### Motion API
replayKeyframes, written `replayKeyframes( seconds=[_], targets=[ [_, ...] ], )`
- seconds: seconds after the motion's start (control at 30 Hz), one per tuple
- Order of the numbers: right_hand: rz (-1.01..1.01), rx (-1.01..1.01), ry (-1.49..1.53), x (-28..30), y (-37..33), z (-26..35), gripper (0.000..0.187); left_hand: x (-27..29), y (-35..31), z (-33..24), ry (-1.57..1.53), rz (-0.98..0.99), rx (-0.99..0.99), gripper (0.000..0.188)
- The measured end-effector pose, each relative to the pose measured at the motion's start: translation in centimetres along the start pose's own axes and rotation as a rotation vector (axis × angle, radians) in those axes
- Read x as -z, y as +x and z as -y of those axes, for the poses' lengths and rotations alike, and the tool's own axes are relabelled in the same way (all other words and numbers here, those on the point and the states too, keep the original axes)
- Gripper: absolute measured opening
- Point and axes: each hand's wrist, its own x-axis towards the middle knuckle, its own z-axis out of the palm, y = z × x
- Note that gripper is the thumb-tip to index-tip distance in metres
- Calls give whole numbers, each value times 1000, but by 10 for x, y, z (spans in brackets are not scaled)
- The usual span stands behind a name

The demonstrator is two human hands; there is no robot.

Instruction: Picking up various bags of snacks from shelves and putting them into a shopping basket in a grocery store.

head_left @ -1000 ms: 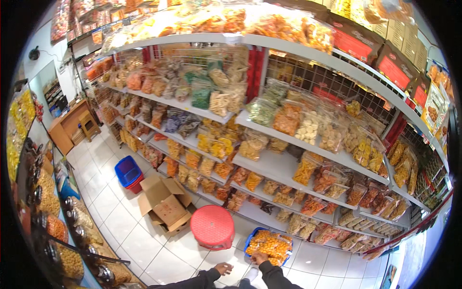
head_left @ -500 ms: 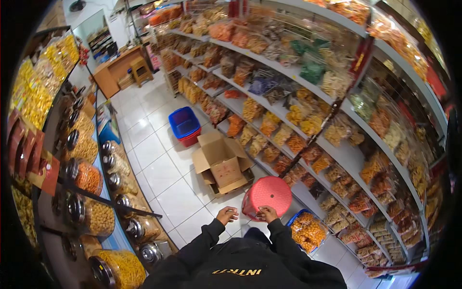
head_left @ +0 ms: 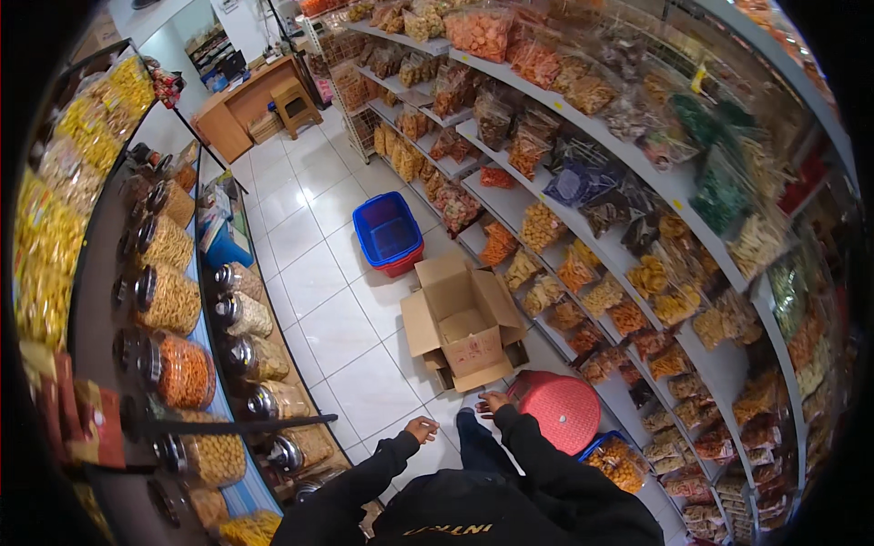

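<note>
Along the left wall, clear jars of snacks [head_left: 173, 300] lie on their sides in rows, and on the white tiled floor [head_left: 319, 300] beyond them sits a blue plastic basket [head_left: 390, 232]. The left hand [head_left: 421, 429] hangs over the tiles with loosely curled fingers, holding nothing. The right hand [head_left: 494, 401], also empty and half open, hovers between an open cardboard box [head_left: 464, 328] and a round red stool [head_left: 557, 411], with shelves of bagged snacks [head_left: 637, 227] rising along the right.
</note>
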Motion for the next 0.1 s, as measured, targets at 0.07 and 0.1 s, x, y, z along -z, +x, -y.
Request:
replayKeyframes(
  seconds=[0.07, 0.1],
  targets=[
    [-24, -45, -38, -13, 37, 23, 22, 21, 34, -23, 7, -30, 69, 27],
    [-51, -75, -86, -19, 57, 37, 24, 29, 51, -32, 8, -28, 83, 27]
  ],
)
